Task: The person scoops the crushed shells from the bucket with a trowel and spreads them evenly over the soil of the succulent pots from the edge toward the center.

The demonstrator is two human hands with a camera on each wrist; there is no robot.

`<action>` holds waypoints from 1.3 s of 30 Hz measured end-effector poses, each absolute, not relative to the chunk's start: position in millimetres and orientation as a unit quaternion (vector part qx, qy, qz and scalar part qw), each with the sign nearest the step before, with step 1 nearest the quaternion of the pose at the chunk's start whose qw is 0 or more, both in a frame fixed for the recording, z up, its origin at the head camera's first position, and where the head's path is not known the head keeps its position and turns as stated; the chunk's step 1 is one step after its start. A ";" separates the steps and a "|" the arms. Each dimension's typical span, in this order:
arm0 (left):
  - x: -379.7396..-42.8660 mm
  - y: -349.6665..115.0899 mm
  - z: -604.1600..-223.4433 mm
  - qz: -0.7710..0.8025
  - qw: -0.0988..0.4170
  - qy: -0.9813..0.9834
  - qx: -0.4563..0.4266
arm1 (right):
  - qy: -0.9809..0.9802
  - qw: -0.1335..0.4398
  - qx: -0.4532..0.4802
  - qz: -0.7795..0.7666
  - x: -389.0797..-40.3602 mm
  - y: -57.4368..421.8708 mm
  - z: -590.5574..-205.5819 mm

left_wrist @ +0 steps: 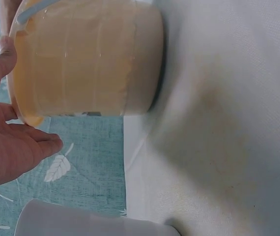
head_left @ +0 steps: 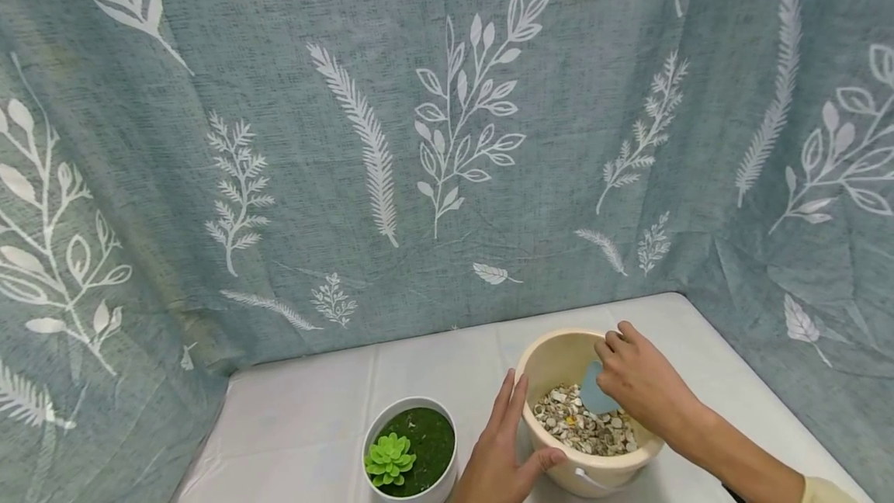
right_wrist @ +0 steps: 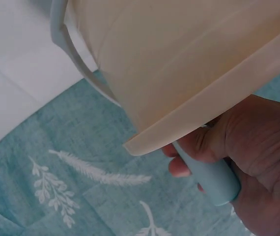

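Note:
A cream plastic bucket point(head_left: 594, 475) stands on the table with a layer of small pebbles or shell bits point(head_left: 580, 427) in its bottom. My right hand point(head_left: 639, 379) reaches over the rim and grips a light blue shovel; its rounded blade point(head_left: 595, 390) points down into the bits. In the right wrist view, fingers wrap round the thick blue shovel handle point(right_wrist: 214, 181) beside the rim. With fingers mostly straight, my left hand point(head_left: 499, 447) rests against the bucket's near left rim, the thumb lying along the front. The left wrist view shows that thumb touching the rim.
Left of the bucket stands a white pot point(head_left: 450, 480) with a green succulent point(head_left: 389, 459) on a dark green mossy surface. A pale bucket handle point(head_left: 592, 480) hangs at the front. Behind the white-covered table point(head_left: 300, 425) rises a teal leaf-print curtain point(head_left: 349, 177).

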State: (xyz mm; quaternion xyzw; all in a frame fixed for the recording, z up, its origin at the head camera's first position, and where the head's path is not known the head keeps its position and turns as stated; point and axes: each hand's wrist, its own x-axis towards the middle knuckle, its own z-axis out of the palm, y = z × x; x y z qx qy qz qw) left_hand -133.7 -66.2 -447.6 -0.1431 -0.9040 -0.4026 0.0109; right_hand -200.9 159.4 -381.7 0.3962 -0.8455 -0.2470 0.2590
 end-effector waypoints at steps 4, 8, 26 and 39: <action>-134.4 -66.9 -447.1 -0.405 0.006 -0.903 -0.143 | -0.843 0.249 0.404 -0.254 -204.3 160.6 -380.3; -135.2 -67.4 -448.4 -0.410 0.005 -0.900 -0.146 | -0.837 0.251 0.430 -0.226 -206.8 161.9 -384.1; -134.9 -66.6 -452.2 -0.425 0.021 -0.891 -0.158 | -0.882 0.178 0.410 -0.148 -207.5 163.4 -407.5; -137.0 -64.8 -451.9 -0.426 0.012 -0.891 -0.156 | -0.909 0.125 0.382 -0.107 -207.1 164.7 -406.5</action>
